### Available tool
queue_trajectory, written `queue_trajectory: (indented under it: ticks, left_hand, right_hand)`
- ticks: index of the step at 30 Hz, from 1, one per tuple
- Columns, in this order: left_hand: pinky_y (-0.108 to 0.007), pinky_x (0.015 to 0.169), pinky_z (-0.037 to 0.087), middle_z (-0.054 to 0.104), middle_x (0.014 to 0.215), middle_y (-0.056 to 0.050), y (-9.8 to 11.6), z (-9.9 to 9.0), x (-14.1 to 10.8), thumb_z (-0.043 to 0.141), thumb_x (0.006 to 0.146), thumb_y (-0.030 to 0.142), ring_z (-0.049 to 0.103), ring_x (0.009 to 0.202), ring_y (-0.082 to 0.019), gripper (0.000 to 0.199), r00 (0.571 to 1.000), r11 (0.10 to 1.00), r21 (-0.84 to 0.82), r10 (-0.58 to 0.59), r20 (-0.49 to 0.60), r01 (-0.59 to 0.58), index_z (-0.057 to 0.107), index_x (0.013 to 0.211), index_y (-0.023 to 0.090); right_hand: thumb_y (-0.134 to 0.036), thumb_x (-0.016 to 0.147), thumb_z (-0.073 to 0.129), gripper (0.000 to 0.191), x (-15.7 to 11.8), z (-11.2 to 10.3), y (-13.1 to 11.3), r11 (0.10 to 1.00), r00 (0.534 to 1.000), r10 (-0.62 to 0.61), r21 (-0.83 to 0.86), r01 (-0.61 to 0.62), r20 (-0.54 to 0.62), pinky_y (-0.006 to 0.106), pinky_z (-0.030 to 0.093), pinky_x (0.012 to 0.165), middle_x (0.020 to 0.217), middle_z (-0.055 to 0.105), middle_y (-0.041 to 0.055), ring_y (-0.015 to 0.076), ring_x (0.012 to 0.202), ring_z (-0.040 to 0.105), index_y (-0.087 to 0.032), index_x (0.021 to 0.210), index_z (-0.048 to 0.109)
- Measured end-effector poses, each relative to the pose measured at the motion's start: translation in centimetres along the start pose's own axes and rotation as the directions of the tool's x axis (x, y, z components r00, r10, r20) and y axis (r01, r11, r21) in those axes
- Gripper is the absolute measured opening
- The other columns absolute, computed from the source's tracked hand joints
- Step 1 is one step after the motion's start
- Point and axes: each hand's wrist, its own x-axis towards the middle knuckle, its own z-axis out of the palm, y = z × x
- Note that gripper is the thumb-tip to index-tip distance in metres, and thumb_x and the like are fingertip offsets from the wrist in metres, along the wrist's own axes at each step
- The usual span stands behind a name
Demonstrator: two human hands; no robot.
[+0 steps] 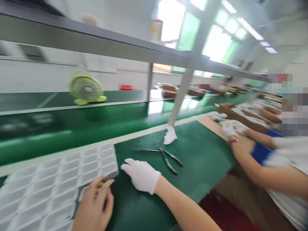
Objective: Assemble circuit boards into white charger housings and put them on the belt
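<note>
On the left, many clear-white small plastic boxes (57, 183) stand in close rows on the green table mat. My bare left hand (93, 205) is at their right side, fingers bent and apart, with one box edge partly hidden behind it. My right hand (141, 175) wears a white glove and lies low over the mat just right of the boxes. Its fingers stretch left, and I see nothing in them. Beyond it lie tweezers (145, 149) and, touching or close to their end, a pair of pliers (168, 158) with dark handles.
A crumpled white tissue (170, 135) lies by the shelf post (181, 96). Behind the bench edge runs a shiny green conveyor belt (115, 117), with a green fan (86, 89) past it. At right, a co-worker's gloved hand (231, 128) works near a cardboard box (243, 115).
</note>
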Motion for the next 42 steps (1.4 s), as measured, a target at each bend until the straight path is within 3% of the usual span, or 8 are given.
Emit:
queue_trajectory:
  ticks: [5, 8, 12, 16, 22, 28, 33, 42]
  left_hand:
    - [-0.032, 0.076, 0.059, 0.054, 0.126, -0.017, 0.7, -0.6, -1.0, 0.033, 0.095, 0.000, 0.064, 0.095, -0.021, 0.036, 0.996, 0.990, 0.135, -0.057, 0.074, 0.047, 0.058, 0.117, 0.014]
    - [-0.031, 0.074, 0.060, 0.054, 0.124, -0.017, 1.5, -0.6, -1.0, 0.030, 0.091, -0.004, 0.064, 0.091, -0.020, 0.040, 0.995, 0.991, 0.117, -0.069, 0.075, 0.060, 0.056, 0.115, 0.014]
    - [-0.031, 0.075, 0.060, 0.056, 0.123, -0.016, 2.3, -1.1, -1.4, 0.031, 0.084, -0.006, 0.063, 0.089, -0.020, 0.041, 0.988, 0.994, 0.057, -0.097, 0.122, 0.091, 0.055, 0.111, 0.014]
    - [-0.038, 0.083, 0.061, 0.056, 0.123, -0.016, 2.1, -1.4, -1.6, 0.045, 0.077, 0.001, 0.062, 0.099, -0.025, 0.035, 0.982, 0.994, 0.027, -0.105, 0.159, 0.102, 0.054, 0.108, 0.014]
    - [-0.047, 0.081, 0.061, 0.052, 0.129, -0.017, 1.9, -1.7, -1.3, 0.052, 0.074, 0.008, 0.060, 0.100, -0.030, 0.037, 0.979, 0.989, 0.000, -0.147, 0.143, 0.149, 0.052, 0.111, 0.014]
    - [-0.041, 0.080, 0.062, 0.056, 0.124, -0.017, 2.1, -1.3, -1.2, 0.044, 0.067, -0.008, 0.062, 0.105, -0.030, 0.048, 0.979, 0.974, 0.185, -0.159, 0.127, 0.134, 0.054, 0.109, 0.013]
    - [-0.036, 0.075, 0.062, 0.060, 0.117, -0.015, 2.0, -1.1, -1.1, 0.041, 0.070, -0.012, 0.065, 0.096, -0.026, 0.044, 0.988, 0.950, 0.285, -0.145, 0.046, 0.126, 0.056, 0.103, 0.014]
    - [-0.033, 0.067, 0.059, 0.063, 0.105, -0.013, 1.4, -0.4, -1.0, 0.037, 0.073, -0.014, 0.064, 0.081, -0.022, 0.040, 0.975, 0.901, 0.375, -0.217, -0.050, 0.220, 0.057, 0.092, 0.014]
  right_hand:
    - [-0.003, 0.085, 0.039, 0.070, -0.2, 1.8, 1.2, 1.000, 0.999, 0.000, 0.004, 0.000, 0.038, 0.046, 0.057, 0.096, 0.159, 0.035, 0.0108, 0.0305, 0.126, 0.060, -0.028, 0.150, 0.036]
    - [-0.001, 0.087, 0.034, 0.072, -0.5, 2.8, 1.5, 1.000, 0.999, 0.004, 0.015, -0.004, 0.053, 0.045, 0.051, 0.107, 0.162, 0.031, 0.0058, 0.0271, 0.138, 0.050, -0.031, 0.152, 0.036]
    - [-0.007, 0.095, 0.027, 0.061, -0.5, 3.9, 1.9, 1.000, 0.998, -0.006, 0.015, 0.007, -0.069, 0.042, 0.041, 0.119, 0.162, 0.032, 0.0033, 0.0202, 0.147, 0.039, -0.029, 0.151, 0.039]
    - [-0.026, 0.102, 0.030, 0.046, 0.2, 5.1, 2.2, 0.999, 0.993, 0.031, 0.048, -0.026, -0.110, 0.044, 0.044, 0.117, 0.157, 0.041, 0.0063, 0.0221, 0.140, 0.049, -0.026, 0.145, 0.048]
    - [-0.009, 0.094, 0.030, 0.059, 0.2, 4.9, 1.5, 0.999, 0.997, -0.030, 0.027, 0.032, -0.073, 0.042, 0.041, 0.119, 0.158, 0.041, 0.0056, 0.0203, 0.136, 0.053, -0.029, 0.148, 0.045]
    - [-0.007, 0.093, 0.029, 0.061, -0.3, 3.5, 1.3, 0.999, 0.997, 0.031, -0.033, -0.033, -0.075, 0.042, 0.045, 0.116, 0.162, 0.034, 0.0049, 0.0222, 0.137, 0.052, -0.028, 0.149, 0.044]
    - [-0.002, 0.091, 0.027, 0.066, -0.2, 3.5, 1.2, 0.999, 0.999, 0.041, -0.032, -0.040, 0.025, 0.043, 0.045, 0.116, 0.163, 0.031, 0.0039, 0.0227, 0.140, 0.049, -0.027, 0.149, 0.045]
    - [-0.002, 0.090, 0.029, 0.068, -0.1, 3.4, 0.9, 0.998, 0.997, 0.056, -0.028, -0.054, 0.060, 0.046, 0.047, 0.113, 0.163, 0.031, 0.0022, 0.0232, 0.145, 0.043, -0.030, 0.149, 0.045]
